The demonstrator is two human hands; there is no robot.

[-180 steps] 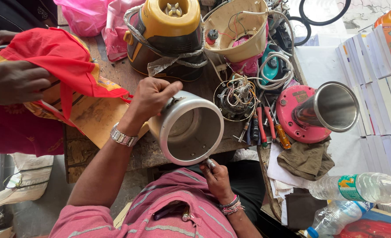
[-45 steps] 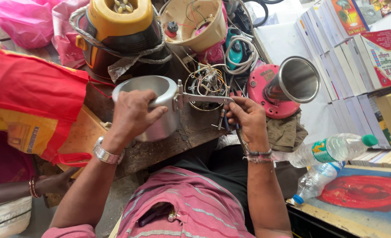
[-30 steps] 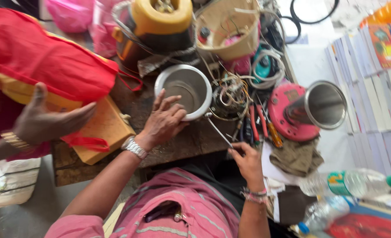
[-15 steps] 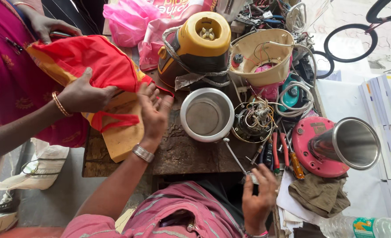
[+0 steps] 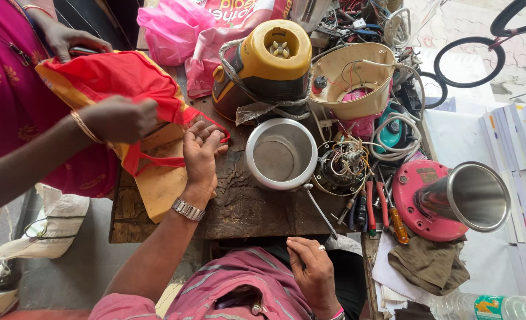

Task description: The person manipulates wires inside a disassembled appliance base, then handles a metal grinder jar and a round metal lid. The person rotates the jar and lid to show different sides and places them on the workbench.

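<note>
My left hand [image 5: 202, 155] lies on the worn wooden table [image 5: 245, 207], fingers spread, its fingertips against the strap of a red and yellow cloth bag [image 5: 117, 80]. Another person's hands [image 5: 119, 118] hold that bag from the left. My right hand [image 5: 313, 269] is down by my lap, closed on a screwdriver [image 5: 321, 212] whose thin shaft points up toward an open steel jar [image 5: 280, 154]. The jar stands free on the table between my hands.
Behind the jar stand a yellow mixer base [image 5: 272, 62] and a cream housing with loose wires [image 5: 349, 80]. A motor coil [image 5: 341, 169], pliers and screwdrivers [image 5: 378, 207] lie to the right, beside a pink base with a steel jar [image 5: 452, 195]. Pink plastic bags [image 5: 174, 29] sit at the back.
My left hand has let go of the steel jar and moved left to the red bag. My right hand has drawn the screwdriver back to my lap. The other person has brought the bag closer.
</note>
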